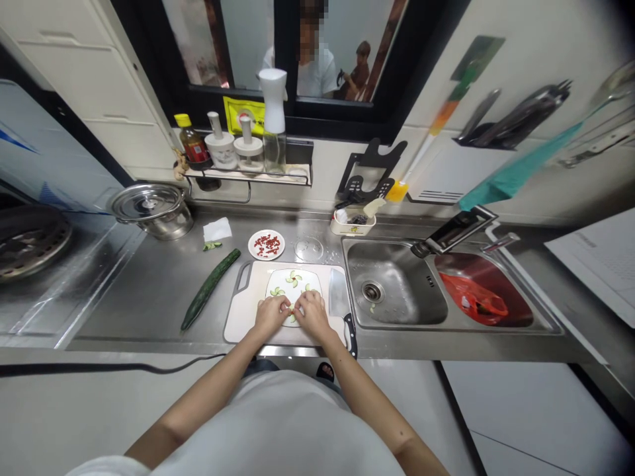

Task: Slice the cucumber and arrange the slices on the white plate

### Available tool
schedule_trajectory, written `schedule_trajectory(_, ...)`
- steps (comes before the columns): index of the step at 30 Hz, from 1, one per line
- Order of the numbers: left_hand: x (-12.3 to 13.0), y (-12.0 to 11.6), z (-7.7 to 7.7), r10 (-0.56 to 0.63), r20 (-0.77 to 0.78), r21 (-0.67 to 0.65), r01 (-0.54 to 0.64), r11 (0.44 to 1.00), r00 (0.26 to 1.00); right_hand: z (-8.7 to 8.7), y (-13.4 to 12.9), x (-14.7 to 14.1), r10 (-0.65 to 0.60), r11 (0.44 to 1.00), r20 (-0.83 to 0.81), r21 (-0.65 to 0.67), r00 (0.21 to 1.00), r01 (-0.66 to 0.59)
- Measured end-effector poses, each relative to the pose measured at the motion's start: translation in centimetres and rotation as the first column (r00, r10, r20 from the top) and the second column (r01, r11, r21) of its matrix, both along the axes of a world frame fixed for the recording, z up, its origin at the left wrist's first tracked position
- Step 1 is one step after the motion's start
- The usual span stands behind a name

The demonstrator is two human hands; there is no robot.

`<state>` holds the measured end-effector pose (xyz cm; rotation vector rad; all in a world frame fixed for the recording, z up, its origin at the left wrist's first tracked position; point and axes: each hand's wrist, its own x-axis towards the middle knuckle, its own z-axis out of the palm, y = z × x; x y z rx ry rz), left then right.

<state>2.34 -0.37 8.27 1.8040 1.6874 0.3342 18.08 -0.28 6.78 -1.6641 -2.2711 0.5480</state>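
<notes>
My left hand (270,316) and right hand (312,313) nearly pinched, hold unclear, seemingly arranging cucumber slices (292,274); next needed gentle placing.

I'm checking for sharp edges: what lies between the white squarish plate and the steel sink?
In the head view: a black-handled steel knife, along the right edge of the pale cutting board.

This is a kitchen, as shown by the steel worktop (133,304) with a double sink (407,301) toward its right end, a lidded pot (173,221) and bottle rack (248,176) along its back edge, and a chopping board (242,318) at its front edge.
</notes>
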Motion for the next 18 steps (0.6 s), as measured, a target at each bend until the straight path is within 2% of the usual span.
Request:
schedule_trajectory(5, -0.2, 0.5, 0.2, 0.036, 0.020, -0.002, -0.036, 0.999, 0.999, 0.4, 0.3, 0.1, -0.040, 0.999, -0.031, 0.019, 0.999, 0.041)
schedule_trajectory(9, -0.8, 1.6, -0.1, 0.106, 0.064, 0.026, -0.108, 0.994, 0.992, 1.0, 0.5, 0.2, -0.071, 0.996, -0.062, 0.052, 0.996, 0.074)
schedule_trajectory(18, -2.9, 6.1, -1.0, 0.340, 0.156, 0.087, -0.356, 0.931, 0.927, 2.0, 0.5, 0.4, -0.080, 0.991, -0.139, 0.098, 0.987, 0.094)
